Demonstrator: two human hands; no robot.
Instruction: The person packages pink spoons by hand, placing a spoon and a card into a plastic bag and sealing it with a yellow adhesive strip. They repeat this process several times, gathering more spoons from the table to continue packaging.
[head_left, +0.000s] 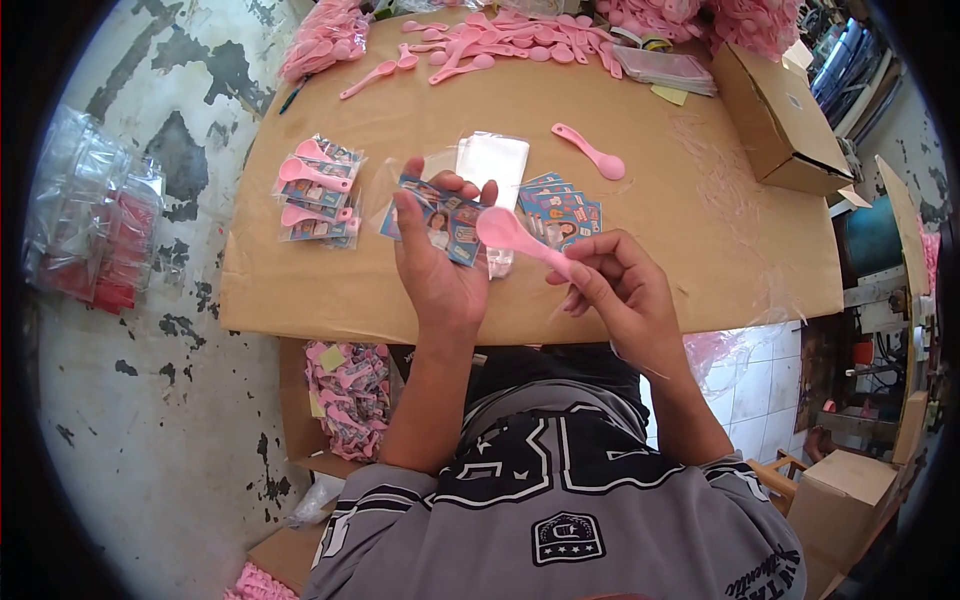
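Note:
My left hand is closed around a blue printed card that appears to sit in a clear plastic bag. In my right hand a pink spoon is pinched by its handle, its bowl close to the card's right edge. Behind my hands lies a stack of clear plastic bags. Several loose blue cards are fanned out just beyond my right hand. One single pink spoon rests farther back on the table. To the left are packed spoons with cards in a pile.
A heap of pink spoons covers the back of the brown table. An open cardboard box stands at the right edge. Below the table at left, a carton holds packed spoons. Plastic bags hang at the left wall.

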